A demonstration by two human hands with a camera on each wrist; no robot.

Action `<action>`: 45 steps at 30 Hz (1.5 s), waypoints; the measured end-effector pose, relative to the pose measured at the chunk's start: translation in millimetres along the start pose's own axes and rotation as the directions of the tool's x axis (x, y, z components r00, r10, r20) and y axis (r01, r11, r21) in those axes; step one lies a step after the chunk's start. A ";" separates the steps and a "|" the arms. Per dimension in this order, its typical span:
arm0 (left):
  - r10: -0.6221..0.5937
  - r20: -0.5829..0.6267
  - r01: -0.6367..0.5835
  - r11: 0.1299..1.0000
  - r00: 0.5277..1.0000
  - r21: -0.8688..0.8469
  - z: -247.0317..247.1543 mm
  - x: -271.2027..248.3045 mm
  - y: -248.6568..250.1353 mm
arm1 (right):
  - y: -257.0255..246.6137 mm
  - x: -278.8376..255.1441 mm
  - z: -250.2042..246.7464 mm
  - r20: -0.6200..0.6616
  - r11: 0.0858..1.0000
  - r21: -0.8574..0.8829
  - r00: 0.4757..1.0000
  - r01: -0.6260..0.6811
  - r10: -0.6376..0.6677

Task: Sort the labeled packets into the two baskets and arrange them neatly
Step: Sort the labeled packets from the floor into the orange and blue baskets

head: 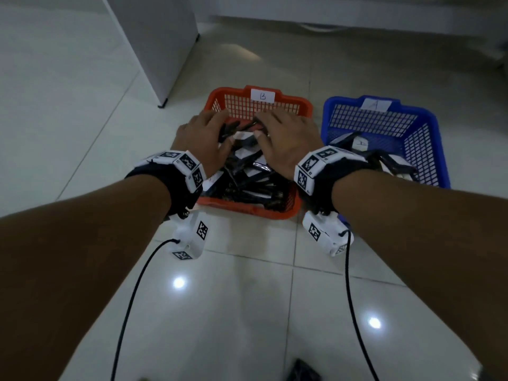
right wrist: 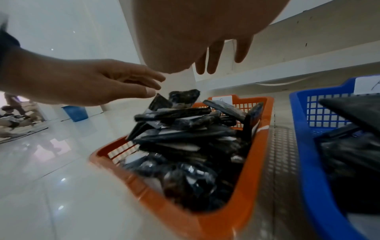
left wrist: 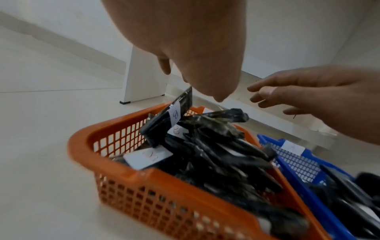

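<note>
- A white cabinet panel (head: 154, 45) stands on the pale tiled floor (head: 82, 111) to the far left; open floor stretches along the left side of the orange basket (head: 299, 105) and in front of both baskets.
- The left hand (head: 203, 138) hovers palm-down over the far left part of the orange basket, fingers loosely spread and slightly bent, holding nothing; in the right wrist view its fingertips (right wrist: 152, 93) sit just above the topmost packet, and contact cannot be told.
- The orange basket, tagged "B" on its far wall, is heaped with black packets (head: 247, 182) bearing white labels; they lie crosswise and tilted, some rising above the rim, one propped nearly upright (left wrist: 170, 118) near the far left corner.
- The right hand (head: 283, 138) hangs over the same pile just beside the left, fingers extended and slightly apart, gripping nothing.
- A narrow strip of floor separates the orange basket from the blue basket (head: 437, 149), which sits just to its right with an "A" tag on its far wall.
- The blue basket holds a smaller, looser lot of black packets (head: 357, 141), its far half showing bare mesh.
- A low white ledge (head: 357, 20) runs behind both baskets, with clear floor between.
</note>
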State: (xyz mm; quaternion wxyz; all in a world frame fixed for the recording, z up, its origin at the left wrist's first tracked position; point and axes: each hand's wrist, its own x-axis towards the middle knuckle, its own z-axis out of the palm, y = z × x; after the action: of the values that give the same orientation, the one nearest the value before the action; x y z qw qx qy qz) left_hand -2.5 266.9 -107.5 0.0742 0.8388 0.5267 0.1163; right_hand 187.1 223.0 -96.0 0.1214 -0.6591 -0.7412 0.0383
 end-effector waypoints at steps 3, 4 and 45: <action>0.013 0.014 -0.013 0.999 1.000 0.050 -6.3 -40.2 22.2 | -4.3 -43.3 -7.4 0.029 0.998 0.015 0.998 0.060 -0.060; 0.001 0.027 -0.002 0.999 1.000 0.052 -7.7 -57.5 31.9 | -6.4 -60.6 -9.0 0.052 0.996 0.011 0.994 0.091 -0.091; -0.148 0.741 0.323 0.941 0.656 -0.098 109.7 -382.8 194.4 | 11.0 -322.4 85.1 0.473 0.957 0.273 0.852 0.098 -0.222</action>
State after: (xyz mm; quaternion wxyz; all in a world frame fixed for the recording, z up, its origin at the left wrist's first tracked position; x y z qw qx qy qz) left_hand 35.8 -162.6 -209.8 0.3830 0.7263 0.5428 -0.1765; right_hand 210.9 -84.8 -222.5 0.0069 -0.5426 -0.7898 0.2860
